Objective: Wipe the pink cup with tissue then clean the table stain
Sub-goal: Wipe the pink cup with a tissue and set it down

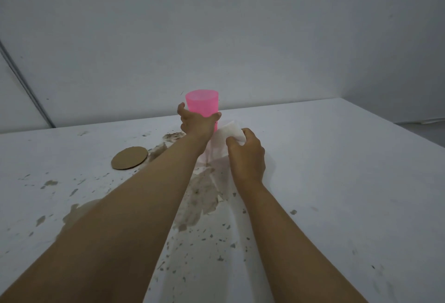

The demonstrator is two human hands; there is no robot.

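A translucent pink cup [202,102] stands upright near the table's far edge. My left hand [196,124] wraps around its lower half, thumb on the right side. Just to the right, my right hand [245,153] grips a white tissue [227,134], whose upper edge lies against the cup's base; the tissue hangs down to the table. A broad brown stain [202,196] spreads over the white table [337,182] between my forearms, with more smears and specks to the left and toward me.
A round brown cardboard coaster [129,158] lies flat left of the cup, beside a stain patch. A grey wall rises right behind the table's far edge. The table's right side ends at an edge in the upper right.
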